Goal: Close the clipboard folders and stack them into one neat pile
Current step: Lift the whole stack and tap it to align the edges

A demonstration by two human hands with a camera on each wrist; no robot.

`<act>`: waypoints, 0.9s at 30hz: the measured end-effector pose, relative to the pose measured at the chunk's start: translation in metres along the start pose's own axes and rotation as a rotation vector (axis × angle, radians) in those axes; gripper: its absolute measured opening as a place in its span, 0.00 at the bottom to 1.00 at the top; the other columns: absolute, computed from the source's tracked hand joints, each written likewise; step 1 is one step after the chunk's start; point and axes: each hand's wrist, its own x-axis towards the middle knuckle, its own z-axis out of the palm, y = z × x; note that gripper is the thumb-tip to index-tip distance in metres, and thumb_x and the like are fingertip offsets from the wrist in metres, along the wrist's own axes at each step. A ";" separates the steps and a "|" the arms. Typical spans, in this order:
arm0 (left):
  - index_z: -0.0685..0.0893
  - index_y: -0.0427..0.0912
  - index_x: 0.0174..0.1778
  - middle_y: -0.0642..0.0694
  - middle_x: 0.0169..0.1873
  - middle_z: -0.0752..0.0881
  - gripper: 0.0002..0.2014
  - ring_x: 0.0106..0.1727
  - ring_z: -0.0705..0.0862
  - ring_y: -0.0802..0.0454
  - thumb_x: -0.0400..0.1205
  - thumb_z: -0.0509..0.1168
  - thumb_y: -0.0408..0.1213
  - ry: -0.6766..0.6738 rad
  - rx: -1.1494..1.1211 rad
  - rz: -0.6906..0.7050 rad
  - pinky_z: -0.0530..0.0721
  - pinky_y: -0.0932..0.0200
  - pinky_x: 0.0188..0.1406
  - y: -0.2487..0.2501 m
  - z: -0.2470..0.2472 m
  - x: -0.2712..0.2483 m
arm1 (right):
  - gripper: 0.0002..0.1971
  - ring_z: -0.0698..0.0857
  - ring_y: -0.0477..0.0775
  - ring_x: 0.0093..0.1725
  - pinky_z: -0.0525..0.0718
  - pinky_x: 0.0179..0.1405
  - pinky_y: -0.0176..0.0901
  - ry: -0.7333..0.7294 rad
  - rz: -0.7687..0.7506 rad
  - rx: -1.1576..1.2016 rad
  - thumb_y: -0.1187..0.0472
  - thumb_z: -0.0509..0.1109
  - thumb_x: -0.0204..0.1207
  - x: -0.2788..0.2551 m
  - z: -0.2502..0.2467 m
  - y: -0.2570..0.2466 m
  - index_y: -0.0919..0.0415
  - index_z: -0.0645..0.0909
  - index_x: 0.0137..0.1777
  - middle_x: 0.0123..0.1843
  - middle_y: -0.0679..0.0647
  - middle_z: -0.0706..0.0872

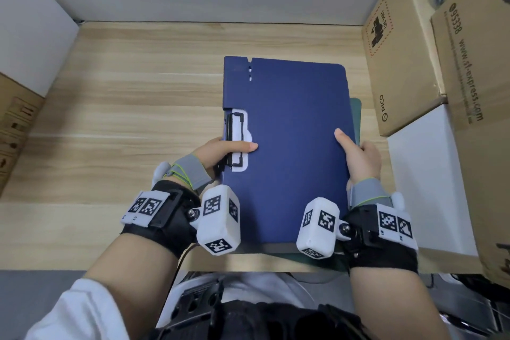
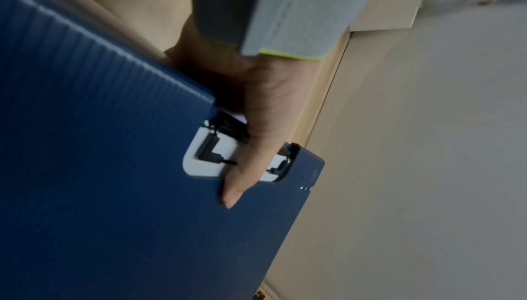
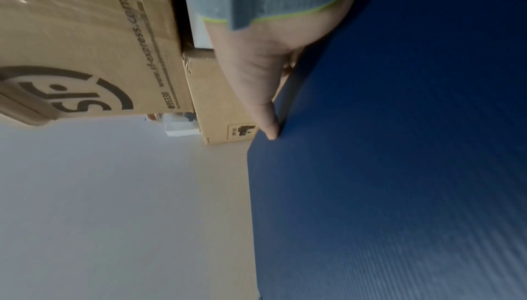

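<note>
Thumbs (image 1: 343, 138) of both hands pinch the blue folder (image 1: 292, 130) at its left and right edges; stiff, light, likely slick.

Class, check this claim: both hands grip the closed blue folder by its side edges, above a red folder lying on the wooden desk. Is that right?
One detail is wrong. The folder underneath is dark green, not red, as the head view shows. The rest holds: left hand and right hand grip the closed blue folder by its side edges, over the wooden desk.
</note>
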 end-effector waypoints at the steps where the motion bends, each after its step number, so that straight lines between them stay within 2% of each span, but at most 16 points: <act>1: 0.83 0.42 0.44 0.45 0.33 0.88 0.05 0.28 0.88 0.52 0.74 0.71 0.35 -0.005 -0.013 0.011 0.87 0.63 0.30 0.000 -0.002 -0.001 | 0.33 0.87 0.63 0.53 0.85 0.57 0.64 0.017 -0.035 0.005 0.29 0.76 0.43 -0.001 0.003 -0.003 0.54 0.79 0.41 0.58 0.56 0.86; 3: 0.82 0.43 0.42 0.46 0.31 0.87 0.03 0.28 0.88 0.53 0.75 0.70 0.35 -0.014 -0.044 0.053 0.87 0.64 0.29 0.001 -0.006 -0.006 | 0.31 0.86 0.60 0.54 0.86 0.57 0.59 0.048 -0.092 0.011 0.28 0.76 0.43 -0.005 0.009 -0.008 0.50 0.74 0.35 0.64 0.52 0.78; 5: 0.81 0.46 0.42 0.49 0.31 0.85 0.04 0.30 0.86 0.54 0.76 0.69 0.38 -0.002 -0.094 0.103 0.85 0.65 0.30 0.002 -0.010 -0.009 | 0.26 0.81 0.54 0.49 0.84 0.56 0.51 0.062 -0.141 -0.018 0.33 0.77 0.50 -0.010 0.013 -0.011 0.49 0.68 0.31 0.65 0.49 0.71; 6: 0.80 0.47 0.44 0.50 0.31 0.83 0.07 0.31 0.84 0.55 0.73 0.69 0.42 0.020 -0.121 0.123 0.84 0.66 0.29 0.003 -0.014 -0.009 | 0.25 0.78 0.53 0.47 0.82 0.54 0.48 0.070 -0.160 -0.029 0.36 0.77 0.55 -0.011 0.016 -0.011 0.49 0.66 0.30 0.63 0.49 0.69; 8: 0.77 0.48 0.48 0.52 0.30 0.80 0.15 0.27 0.82 0.59 0.69 0.68 0.48 0.058 -0.161 0.142 0.81 0.70 0.25 0.006 -0.023 -0.012 | 0.24 0.78 0.53 0.48 0.81 0.54 0.48 0.080 -0.206 -0.011 0.37 0.77 0.56 -0.015 0.023 -0.010 0.52 0.68 0.30 0.63 0.49 0.70; 10: 0.77 0.48 0.47 0.54 0.27 0.79 0.14 0.23 0.81 0.61 0.68 0.68 0.47 0.054 -0.143 0.163 0.80 0.71 0.23 0.011 -0.032 -0.014 | 0.29 0.83 0.57 0.52 0.85 0.57 0.56 0.050 -0.221 0.046 0.32 0.78 0.48 -0.021 0.031 -0.013 0.57 0.74 0.31 0.62 0.51 0.77; 12: 0.78 0.47 0.40 0.56 0.24 0.80 0.09 0.22 0.81 0.62 0.68 0.68 0.43 0.022 -0.091 0.210 0.78 0.72 0.22 0.018 -0.036 -0.017 | 0.38 0.86 0.60 0.53 0.86 0.55 0.60 0.023 -0.200 0.078 0.26 0.77 0.40 -0.019 0.037 -0.011 0.58 0.80 0.37 0.58 0.54 0.84; 13: 0.77 0.46 0.38 0.57 0.22 0.81 0.07 0.21 0.81 0.62 0.67 0.68 0.40 0.011 -0.065 0.245 0.78 0.72 0.21 0.022 -0.036 -0.019 | 0.39 0.87 0.59 0.54 0.86 0.55 0.60 0.007 -0.200 0.105 0.24 0.76 0.38 -0.017 0.040 -0.009 0.56 0.82 0.40 0.57 0.54 0.85; 16: 0.77 0.43 0.35 0.58 0.18 0.81 0.07 0.20 0.80 0.63 0.65 0.69 0.34 0.030 -0.002 0.356 0.76 0.73 0.19 0.035 -0.038 -0.024 | 0.40 0.87 0.55 0.56 0.86 0.58 0.57 -0.008 -0.225 0.196 0.25 0.77 0.38 -0.027 0.048 -0.022 0.50 0.83 0.48 0.58 0.51 0.87; 18: 0.78 0.39 0.39 0.56 0.19 0.83 0.14 0.21 0.82 0.62 0.61 0.73 0.33 0.092 -0.027 0.432 0.78 0.72 0.21 0.043 -0.041 -0.028 | 0.41 0.85 0.51 0.60 0.84 0.63 0.56 -0.025 -0.278 0.247 0.28 0.79 0.43 -0.035 0.051 -0.039 0.49 0.81 0.56 0.63 0.49 0.85; 21: 0.72 0.31 0.50 0.50 0.25 0.83 0.33 0.23 0.83 0.59 0.51 0.77 0.35 0.176 -0.108 0.611 0.80 0.68 0.25 0.054 -0.045 -0.034 | 0.61 0.75 0.51 0.74 0.75 0.74 0.55 -0.039 -0.397 0.345 0.25 0.77 0.40 -0.049 0.050 -0.079 0.56 0.68 0.74 0.75 0.49 0.75; 22: 0.70 0.30 0.52 0.49 0.25 0.83 0.35 0.23 0.83 0.59 0.50 0.76 0.36 0.187 -0.116 0.672 0.80 0.68 0.24 0.058 -0.046 -0.038 | 0.64 0.73 0.52 0.76 0.73 0.75 0.56 -0.053 -0.460 0.366 0.25 0.77 0.39 -0.056 0.048 -0.093 0.59 0.65 0.76 0.77 0.51 0.73; 23: 0.70 0.30 0.50 0.51 0.22 0.84 0.34 0.22 0.83 0.59 0.50 0.75 0.36 0.186 -0.109 0.725 0.80 0.68 0.24 0.062 -0.047 -0.042 | 0.65 0.72 0.54 0.77 0.73 0.76 0.57 -0.083 -0.532 0.392 0.26 0.77 0.40 -0.062 0.046 -0.106 0.61 0.63 0.77 0.78 0.54 0.73; 25: 0.76 0.30 0.35 0.51 0.16 0.84 0.22 0.20 0.83 0.57 0.50 0.75 0.33 0.137 -0.025 0.776 0.78 0.67 0.23 0.066 -0.052 -0.051 | 0.64 0.76 0.53 0.74 0.76 0.73 0.55 -0.167 -0.657 0.444 0.29 0.79 0.43 -0.068 0.040 -0.120 0.67 0.62 0.74 0.74 0.59 0.75; 26: 0.78 0.32 0.26 0.50 0.15 0.84 0.15 0.20 0.83 0.56 0.50 0.75 0.31 0.099 0.047 0.779 0.77 0.67 0.21 0.066 -0.054 -0.055 | 0.62 0.80 0.47 0.69 0.80 0.68 0.48 -0.196 -0.706 0.440 0.30 0.80 0.43 -0.070 0.038 -0.124 0.68 0.63 0.72 0.70 0.58 0.78; 27: 0.79 0.32 0.23 0.51 0.15 0.85 0.12 0.20 0.83 0.57 0.50 0.76 0.27 0.076 0.123 0.766 0.78 0.66 0.21 0.064 -0.056 -0.057 | 0.59 0.83 0.38 0.62 0.82 0.62 0.39 -0.232 -0.748 0.423 0.30 0.80 0.42 -0.072 0.038 -0.125 0.67 0.63 0.68 0.63 0.55 0.80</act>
